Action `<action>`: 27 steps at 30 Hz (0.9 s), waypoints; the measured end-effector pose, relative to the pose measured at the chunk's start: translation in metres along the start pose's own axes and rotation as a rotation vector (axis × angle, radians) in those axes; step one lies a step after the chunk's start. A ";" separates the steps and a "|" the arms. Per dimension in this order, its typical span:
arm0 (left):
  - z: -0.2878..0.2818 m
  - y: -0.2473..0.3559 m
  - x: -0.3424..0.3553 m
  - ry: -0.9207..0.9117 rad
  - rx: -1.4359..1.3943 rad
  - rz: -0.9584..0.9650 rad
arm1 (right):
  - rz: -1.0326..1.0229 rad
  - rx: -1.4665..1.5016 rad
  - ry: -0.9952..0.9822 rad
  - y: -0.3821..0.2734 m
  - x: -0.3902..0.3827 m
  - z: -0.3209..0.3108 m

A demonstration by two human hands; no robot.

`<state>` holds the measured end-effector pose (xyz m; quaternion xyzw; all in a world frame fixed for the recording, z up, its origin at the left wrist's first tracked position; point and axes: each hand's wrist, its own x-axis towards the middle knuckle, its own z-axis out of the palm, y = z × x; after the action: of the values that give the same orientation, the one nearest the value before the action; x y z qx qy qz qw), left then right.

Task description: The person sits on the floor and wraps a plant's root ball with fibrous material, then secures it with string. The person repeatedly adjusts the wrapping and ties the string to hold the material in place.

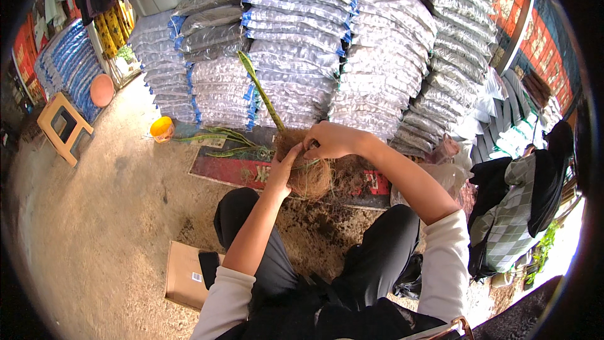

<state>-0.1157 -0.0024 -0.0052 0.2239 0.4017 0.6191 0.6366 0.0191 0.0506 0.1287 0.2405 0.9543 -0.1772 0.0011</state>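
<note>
My left hand (280, 174) is wrapped around the side of a brown, hairy bundle of coconut fibre (311, 181). A single long snake plant leaf (265, 93), green with yellow edges, rises tilted from the top of the bundle. Over the bundle's upper part, the fingers of my right hand (335, 140) are pinched together; what lies between them is too small to make out. More snake plant leaves (234, 141) lie flat to the left of my hands. Dark soil (357, 179) is heaped just right of the bundle, on a red and black board (217, 170).
Tall stacks of filled clear plastic sacks (296, 56) stand beyond the board. At the left are a yellow bowl (162, 129) and a tan stool (60, 138). A cardboard box (182, 277) with a phone on it lies by my left knee. Clothing (516, 201) hangs at the right.
</note>
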 end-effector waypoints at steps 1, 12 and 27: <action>-0.002 0.001 0.001 -0.002 0.018 0.000 | 0.000 0.013 0.011 0.000 0.001 0.000; 0.004 0.002 -0.009 -0.112 -0.101 0.057 | -0.027 0.093 0.123 0.000 0.000 0.008; 0.013 0.012 -0.030 -0.211 0.112 0.156 | -0.056 0.135 0.210 0.006 -0.011 0.006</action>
<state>-0.1095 -0.0272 0.0188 0.3534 0.3479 0.6162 0.6119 0.0313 0.0482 0.1223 0.2303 0.9415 -0.2149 -0.1202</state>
